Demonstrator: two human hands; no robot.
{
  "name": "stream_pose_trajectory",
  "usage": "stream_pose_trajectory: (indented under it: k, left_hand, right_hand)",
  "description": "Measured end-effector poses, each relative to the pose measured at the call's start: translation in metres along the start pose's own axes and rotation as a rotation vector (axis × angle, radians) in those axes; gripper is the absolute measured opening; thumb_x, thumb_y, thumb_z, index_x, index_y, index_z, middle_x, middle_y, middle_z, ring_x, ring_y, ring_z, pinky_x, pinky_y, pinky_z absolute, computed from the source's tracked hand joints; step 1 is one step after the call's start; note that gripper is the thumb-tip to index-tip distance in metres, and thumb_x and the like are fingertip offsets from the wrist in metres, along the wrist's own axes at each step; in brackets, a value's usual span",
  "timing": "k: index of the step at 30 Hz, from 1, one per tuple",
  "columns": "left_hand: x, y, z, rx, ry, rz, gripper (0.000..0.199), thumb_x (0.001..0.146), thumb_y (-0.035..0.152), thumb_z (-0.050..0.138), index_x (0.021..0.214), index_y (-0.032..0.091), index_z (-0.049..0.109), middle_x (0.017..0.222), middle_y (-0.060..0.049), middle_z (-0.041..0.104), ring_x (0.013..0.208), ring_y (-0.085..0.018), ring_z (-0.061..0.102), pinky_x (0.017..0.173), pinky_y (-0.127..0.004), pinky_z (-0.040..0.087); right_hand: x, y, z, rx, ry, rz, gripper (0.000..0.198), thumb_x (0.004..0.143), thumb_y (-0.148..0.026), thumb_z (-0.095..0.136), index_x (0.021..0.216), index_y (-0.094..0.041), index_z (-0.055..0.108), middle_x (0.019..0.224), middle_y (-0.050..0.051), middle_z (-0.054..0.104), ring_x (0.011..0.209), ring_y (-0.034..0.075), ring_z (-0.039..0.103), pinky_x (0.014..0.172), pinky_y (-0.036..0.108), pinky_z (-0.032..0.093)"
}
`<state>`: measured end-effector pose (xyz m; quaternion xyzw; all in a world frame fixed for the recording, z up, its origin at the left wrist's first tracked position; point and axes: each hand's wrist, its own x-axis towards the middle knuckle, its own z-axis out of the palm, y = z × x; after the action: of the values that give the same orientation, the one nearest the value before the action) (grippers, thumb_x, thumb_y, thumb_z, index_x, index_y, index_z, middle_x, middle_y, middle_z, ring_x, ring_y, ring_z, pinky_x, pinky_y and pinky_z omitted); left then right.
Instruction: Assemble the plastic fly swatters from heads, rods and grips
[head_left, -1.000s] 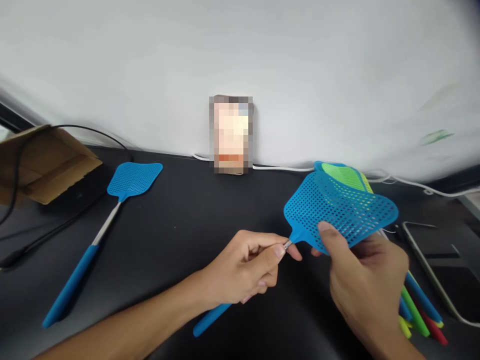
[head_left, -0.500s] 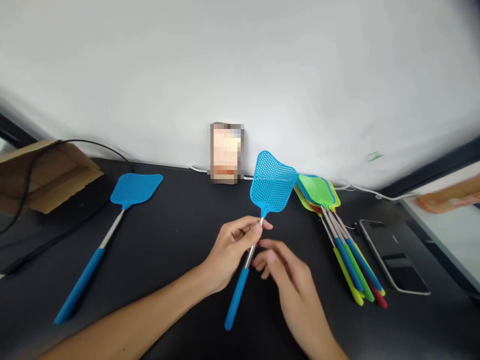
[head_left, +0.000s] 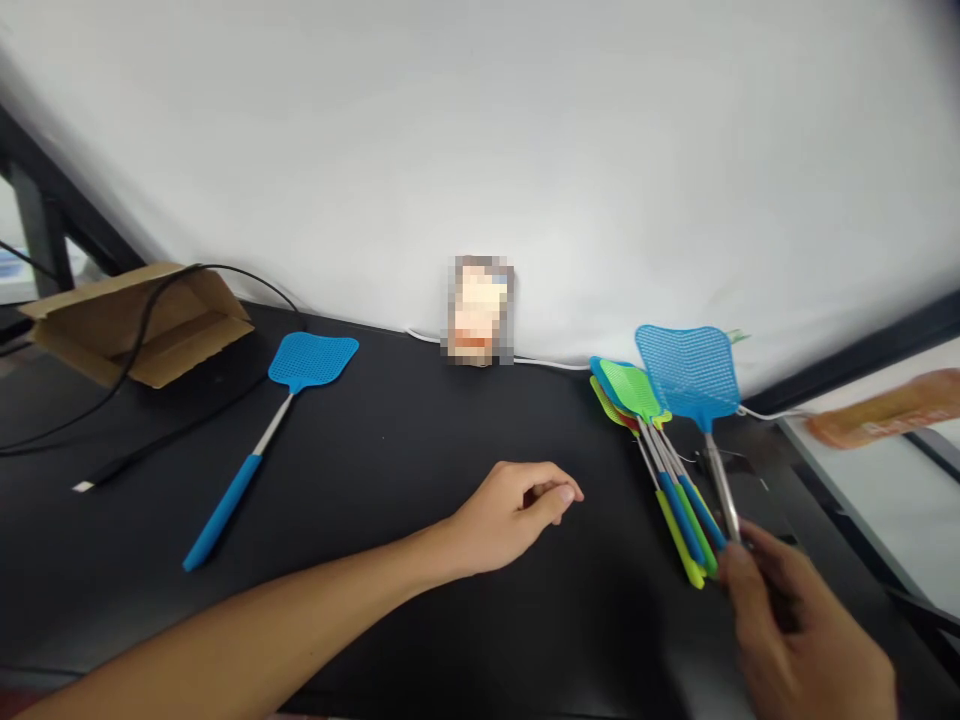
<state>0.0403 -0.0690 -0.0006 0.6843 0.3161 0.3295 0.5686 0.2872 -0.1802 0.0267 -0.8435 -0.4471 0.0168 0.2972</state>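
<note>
My right hand (head_left: 795, 610) grips a blue fly swatter (head_left: 691, 370) low on its metal shaft, its fingers hiding most of the handle. The swatter's mesh head stands up at the right, beside a pile of fly swatters (head_left: 628, 388) with green, yellow and blue parts, stacked with their handles toward me. My left hand (head_left: 517, 510) hovers over or rests on the black table, fingers curled in against the thumb and nothing seen in them. Further left, another blue fly swatter (head_left: 311, 360) lies alone, its handle slanting toward me.
An open cardboard box (head_left: 187, 320) lies at the back left, with a black cable (head_left: 142, 340) across it. Against the white wall stands a small blurred-out object (head_left: 480, 312). A white cord (head_left: 551, 364) runs along the wall. A phone (head_left: 750, 475) lies partly hidden behind my right hand.
The blue fly swatter has passed from my left hand to my right and moved right, beside the pile. My left hand has let go and curled up. The view has shifted slightly.
</note>
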Motion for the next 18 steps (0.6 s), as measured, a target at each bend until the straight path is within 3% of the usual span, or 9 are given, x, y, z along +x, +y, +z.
stream_pose_trajectory:
  k: [5,9,12,15,18]
  left_hand:
    - [0.000,-0.004,0.002,0.043,0.022,0.024,0.029,0.102,0.029,0.050,0.099,0.014,0.075,0.072,0.001,0.063,0.059,-0.009,0.048,0.056,-0.021,0.035]
    - [0.002,0.001,0.005,0.123,0.046,0.070,0.029,0.103,0.026,0.048,0.100,0.014,0.074,0.072,0.000,0.064,0.058,-0.010,0.049,0.056,-0.022,0.038]
    - [-0.005,0.012,-0.005,0.320,0.117,0.240,0.027,0.103,0.023,0.048,0.102,0.015,0.073,0.085,-0.004,0.069,0.071,-0.013,0.059,0.068,-0.025,0.047]
    - [-0.034,0.024,-0.034,0.652,0.312,0.379,0.021,0.101,0.020,0.052,0.109,0.017,0.071,0.095,-0.007,0.070,0.090,-0.019,0.063,0.085,-0.032,0.050]
    - [-0.081,0.029,-0.077,0.999,0.689,0.218,0.019,0.100,0.023,0.055,0.112,0.018,0.069,0.103,-0.008,0.070,0.098,-0.022,0.065,0.092,-0.036,0.050]
  right_hand:
    - [0.064,0.022,0.012,-0.196,-0.056,-0.182,0.043,0.088,-0.053,0.046,0.107,-0.020,0.068,0.091,0.013,0.079,0.084,0.039,0.074,0.072,0.046,0.051]
    - [0.080,0.021,0.036,-0.273,-0.073,-0.337,0.036,0.092,-0.045,0.043,0.102,-0.020,0.067,0.094,0.012,0.076,0.087,0.035,0.072,0.072,0.043,0.049]
    - [0.082,0.022,0.044,-0.317,-0.025,-0.436,0.035,0.094,-0.044,0.044,0.102,-0.020,0.068,0.100,0.011,0.072,0.092,0.033,0.069,0.073,0.043,0.049]
    - [0.084,0.024,0.044,-0.347,0.007,-0.487,0.041,0.096,-0.047,0.043,0.107,-0.019,0.071,0.101,0.013,0.070,0.094,0.035,0.065,0.076,0.045,0.050]
    - [0.087,0.017,0.040,-0.300,0.070,-0.529,0.042,0.096,-0.049,0.045,0.107,-0.018,0.071,0.101,0.015,0.069,0.095,0.037,0.062,0.079,0.047,0.049]
